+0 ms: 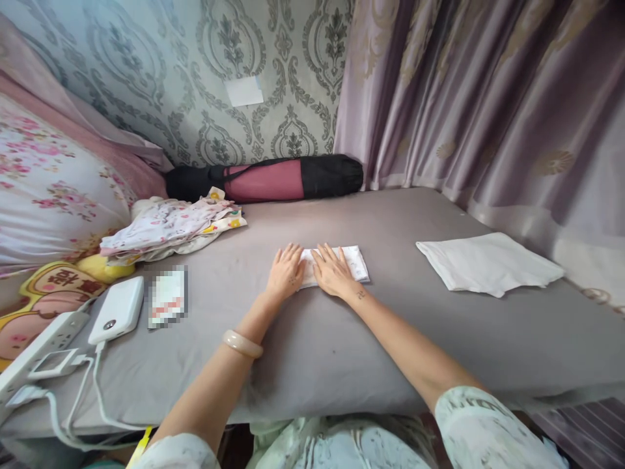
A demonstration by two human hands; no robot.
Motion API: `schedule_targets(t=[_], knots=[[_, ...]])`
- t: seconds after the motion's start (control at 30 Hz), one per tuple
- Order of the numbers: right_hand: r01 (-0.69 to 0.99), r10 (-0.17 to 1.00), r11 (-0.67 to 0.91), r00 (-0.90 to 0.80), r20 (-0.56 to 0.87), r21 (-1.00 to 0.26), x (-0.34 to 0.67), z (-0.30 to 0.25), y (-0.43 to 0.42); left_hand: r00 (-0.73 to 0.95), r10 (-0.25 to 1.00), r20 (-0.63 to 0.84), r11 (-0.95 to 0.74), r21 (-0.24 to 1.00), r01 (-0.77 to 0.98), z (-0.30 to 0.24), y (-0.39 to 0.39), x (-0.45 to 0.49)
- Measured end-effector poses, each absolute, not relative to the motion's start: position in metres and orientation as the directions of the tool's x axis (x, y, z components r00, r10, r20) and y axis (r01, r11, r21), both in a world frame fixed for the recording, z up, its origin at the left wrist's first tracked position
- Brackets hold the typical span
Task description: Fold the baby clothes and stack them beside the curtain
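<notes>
A small folded white cloth (359,262) with a faint print lies on the grey sheet in front of me. My left hand (287,270) rests flat at its left end, fingers stretched forward and partly on the sheet. On the middle of the cloth, my right hand (332,270) presses palm down with the fingers spread. Neither hand grips anything. The part of the cloth under my palms is hidden. Off to the right, a larger white cloth (488,264) is spread out, apart from both hands.
At the back left is a pile of printed clothes (170,225), before a black and pink long bag (266,180) along the wall. On the left lie a white power bank (117,309), a blurred-out flat item (167,297), a power strip (46,352) and cables. Curtains (439,98) hang at right.
</notes>
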State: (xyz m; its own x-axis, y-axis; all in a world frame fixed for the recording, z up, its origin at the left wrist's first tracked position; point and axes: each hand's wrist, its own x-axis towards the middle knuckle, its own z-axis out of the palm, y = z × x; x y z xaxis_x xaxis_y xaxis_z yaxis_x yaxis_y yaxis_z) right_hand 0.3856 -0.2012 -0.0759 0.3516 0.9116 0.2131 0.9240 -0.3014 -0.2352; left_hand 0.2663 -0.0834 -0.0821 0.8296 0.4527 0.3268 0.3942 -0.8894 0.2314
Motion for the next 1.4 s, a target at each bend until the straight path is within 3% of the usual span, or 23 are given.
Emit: schedule_targets(t=[0.2,0.53,0.77,0.93,1.17,1.3,1.4], knots=[[0.922,0.913,-0.318,0.360,0.191,-0.219,0.392,-0.087,-0.208,0.897,0.419,0.138,-0.907,0.098,0.409,-0.090,-0.102,0.286],[0.870,0.861,-0.435,0.478,0.177,-0.233,0.399,-0.086,-0.215,0.874,0.454,0.173,-0.889,0.015,0.459,-0.091,-0.099,0.281],[0.859,0.858,-0.463,0.496,0.133,-0.218,0.398,-0.084,-0.216,0.871,0.479,0.110,-0.877,0.038,0.478,-0.088,-0.097,0.280],[0.769,0.759,-0.606,0.635,0.142,-0.201,0.410,-0.083,-0.223,0.769,0.609,0.195,-0.793,0.104,0.601,-0.089,-0.087,0.272],[0.726,0.737,-0.644,0.673,0.060,-0.240,0.413,-0.090,-0.223,0.748,0.657,0.097,-0.751,0.176,0.636,-0.100,-0.080,0.269],[0.723,0.757,-0.611,0.653,0.029,-0.324,0.421,-0.084,-0.226,0.744,0.666,0.053,-0.737,0.196,0.646,-0.096,-0.078,0.271],[0.661,0.764,-0.559,0.645,-0.003,-0.501,0.444,-0.072,-0.234,0.717,0.694,0.071,-0.711,0.225,0.666,-0.087,-0.070,0.269]])
